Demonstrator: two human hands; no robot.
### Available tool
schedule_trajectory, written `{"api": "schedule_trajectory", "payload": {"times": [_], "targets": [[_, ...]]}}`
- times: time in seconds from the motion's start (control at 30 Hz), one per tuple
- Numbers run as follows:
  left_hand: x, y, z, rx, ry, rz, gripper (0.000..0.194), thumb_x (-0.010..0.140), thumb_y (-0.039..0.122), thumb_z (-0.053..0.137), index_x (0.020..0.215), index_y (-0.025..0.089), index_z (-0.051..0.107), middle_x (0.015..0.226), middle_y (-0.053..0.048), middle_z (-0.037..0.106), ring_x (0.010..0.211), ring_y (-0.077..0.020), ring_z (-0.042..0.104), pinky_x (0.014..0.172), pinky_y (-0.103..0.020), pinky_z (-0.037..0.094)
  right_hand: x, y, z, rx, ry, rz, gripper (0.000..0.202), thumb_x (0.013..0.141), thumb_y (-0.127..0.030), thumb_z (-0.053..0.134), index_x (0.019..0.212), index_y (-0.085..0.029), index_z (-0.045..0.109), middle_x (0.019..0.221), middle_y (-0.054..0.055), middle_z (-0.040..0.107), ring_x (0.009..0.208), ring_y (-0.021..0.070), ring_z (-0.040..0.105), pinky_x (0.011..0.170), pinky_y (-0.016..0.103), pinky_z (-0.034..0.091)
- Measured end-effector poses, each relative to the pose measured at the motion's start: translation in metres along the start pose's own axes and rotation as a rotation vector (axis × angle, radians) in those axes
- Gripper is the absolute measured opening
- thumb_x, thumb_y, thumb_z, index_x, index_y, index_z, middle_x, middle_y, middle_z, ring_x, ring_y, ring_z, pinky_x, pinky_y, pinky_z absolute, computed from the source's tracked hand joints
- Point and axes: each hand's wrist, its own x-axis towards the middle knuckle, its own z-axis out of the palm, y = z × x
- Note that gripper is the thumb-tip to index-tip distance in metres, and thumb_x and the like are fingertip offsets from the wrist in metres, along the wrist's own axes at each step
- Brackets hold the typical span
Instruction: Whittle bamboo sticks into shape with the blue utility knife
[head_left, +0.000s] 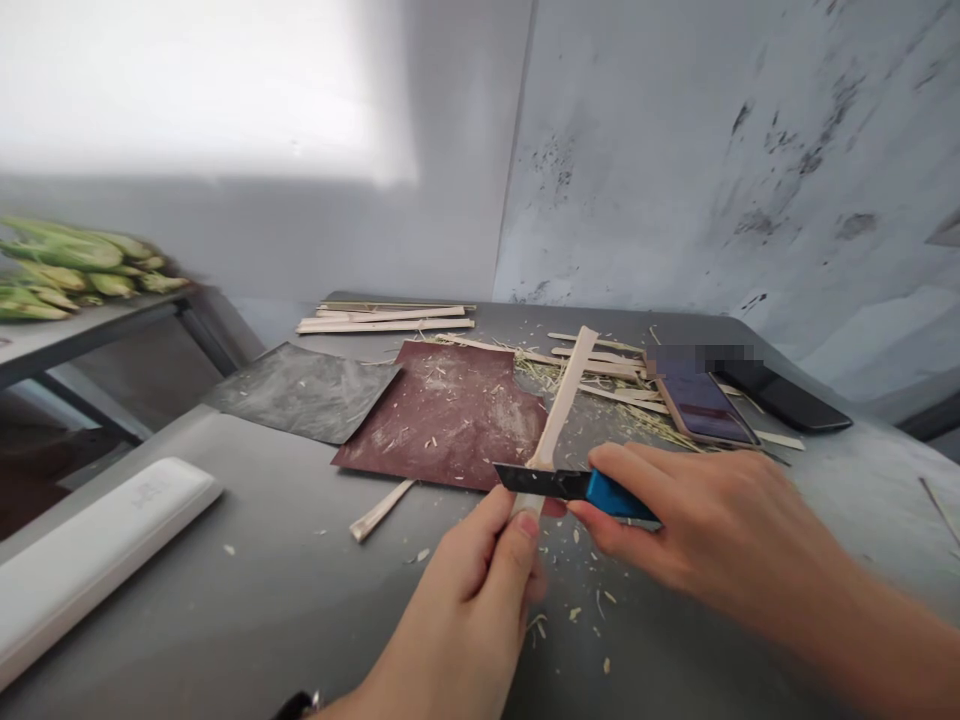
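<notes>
My left hand (491, 565) is closed around the lower end of a pale bamboo strip (568, 395), which points up and away from me. In my right hand (694, 515) is a utility knife (611, 494) with a blue handle and a dark blade. The blade lies across the strip just above my left fingers, by a node in the bamboo. Beyond the strip lie a dark red sheet of sandpaper (442, 415) and a grey sandpaper sheet (307, 390), both dusted with shavings.
On the grey table (285, 560) are a bundle of bamboo strips (390, 318), more strips among shavings (607, 365), a phone (709, 400), a black device (795, 393) and a long white case (97, 560). Corn ears (75, 262) lie on a side table, left. Walls stand behind.
</notes>
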Motion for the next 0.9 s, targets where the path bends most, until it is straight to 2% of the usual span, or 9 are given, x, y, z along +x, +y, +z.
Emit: {"api": "schedule_trajectory", "payload": {"times": [0.2, 0.33, 0.43, 0.5, 0.53, 0.6, 0.67, 0.77, 0.9], "targets": [[0.002, -0.007, -0.003, 0.053, 0.064, -0.049, 0.049, 0.106, 0.074, 0.076, 0.093, 0.030, 0.057, 0.064, 0.014, 0.039, 0.040, -0.0074, 0.021, 0.036, -0.028, 0.014, 0.002, -0.001, 0.000, -0.081, 0.039, -0.022, 0.052, 0.130, -0.055, 0.049, 0.090, -0.025, 0.065, 0.065, -0.005, 0.064, 0.047, 0.0120, 0.057, 0.052, 0.034, 0.028], [0.002, -0.002, -0.003, 0.087, 0.032, -0.044, 0.045, 0.110, 0.071, 0.071, 0.100, 0.027, 0.066, 0.069, 0.012, 0.041, 0.045, -0.0080, 0.022, 0.040, -0.027, 0.015, -0.003, 0.023, -0.008, -0.267, 0.099, -0.024, 0.053, 0.128, -0.057, 0.052, 0.090, -0.025, 0.072, 0.066, -0.003, 0.067, 0.050, 0.0123, 0.055, 0.054, 0.033, 0.029], [0.001, -0.001, -0.003, 0.086, -0.035, -0.073, 0.049, 0.113, 0.072, 0.066, 0.120, 0.024, 0.075, 0.067, 0.014, 0.038, 0.043, -0.0092, 0.016, 0.038, -0.029, 0.012, -0.011, 0.057, -0.024, -0.434, 0.200, 0.086, 0.047, 0.126, -0.056, 0.061, 0.098, -0.022, 0.077, 0.062, 0.000, 0.067, 0.047, 0.0134, 0.050, 0.048, 0.030, 0.025], [0.002, -0.002, -0.004, 0.079, -0.052, -0.091, 0.052, 0.113, 0.073, 0.065, 0.125, 0.024, 0.076, 0.067, 0.015, 0.036, 0.043, -0.0094, 0.015, 0.038, -0.029, 0.012, -0.016, 0.072, -0.033, -0.536, 0.322, 0.222, 0.048, 0.124, -0.057, 0.064, 0.095, -0.020, 0.076, 0.050, -0.001, 0.053, 0.043, 0.0159, 0.041, 0.046, 0.031, 0.025], [0.002, -0.002, -0.005, 0.073, -0.054, -0.095, 0.054, 0.113, 0.074, 0.066, 0.128, 0.024, 0.076, 0.067, 0.014, 0.037, 0.043, -0.0093, 0.015, 0.038, -0.029, 0.013, -0.017, 0.074, -0.034, -0.518, 0.314, 0.323, 0.041, 0.125, -0.051, 0.063, 0.104, -0.019, 0.078, 0.054, 0.001, 0.059, 0.047, 0.0176, 0.047, 0.049, 0.032, 0.030], [0.004, -0.001, -0.005, 0.060, -0.051, -0.089, 0.056, 0.113, 0.076, 0.066, 0.131, 0.024, 0.075, 0.069, 0.014, 0.038, 0.044, -0.0092, 0.016, 0.040, -0.029, 0.013, -0.017, 0.067, -0.029, -0.333, 0.257, 0.208, 0.029, 0.126, -0.039, 0.060, 0.113, -0.020, 0.076, 0.066, 0.005, 0.072, 0.051, 0.0200, 0.057, 0.053, 0.036, 0.029], [0.004, 0.000, -0.005, 0.056, -0.047, -0.077, 0.055, 0.111, 0.077, 0.067, 0.126, 0.025, 0.073, 0.068, 0.014, 0.038, 0.043, -0.0090, 0.016, 0.040, -0.029, 0.013, -0.013, 0.051, -0.018, -0.211, 0.173, 0.052, 0.035, 0.128, -0.050, 0.057, 0.108, -0.025, 0.072, 0.073, 0.001, 0.077, 0.053, 0.0181, 0.063, 0.055, 0.035, 0.035], [0.005, 0.002, -0.004, 0.042, -0.020, -0.081, 0.052, 0.107, 0.078, 0.071, 0.109, 0.027, 0.065, 0.066, 0.015, 0.036, 0.044, -0.0085, 0.017, 0.041, -0.029, 0.015, -0.007, 0.026, 0.000, -0.104, 0.085, -0.050, 0.044, 0.130, -0.056, 0.048, 0.102, -0.027, 0.067, 0.072, -0.005, 0.073, 0.051, 0.0147, 0.064, 0.053, 0.034, 0.036], [0.007, 0.001, -0.002, 0.012, -0.023, -0.050, 0.055, 0.104, 0.080, 0.076, 0.099, 0.029, 0.057, 0.065, 0.015, 0.041, 0.045, -0.0077, 0.024, 0.044, -0.027, 0.020, -0.002, 0.011, 0.004, -0.065, 0.043, -0.066, 0.043, 0.131, -0.054, 0.046, 0.103, -0.027, 0.065, 0.069, -0.008, 0.066, 0.049, 0.0144, 0.062, 0.052, 0.036, 0.035]]}}
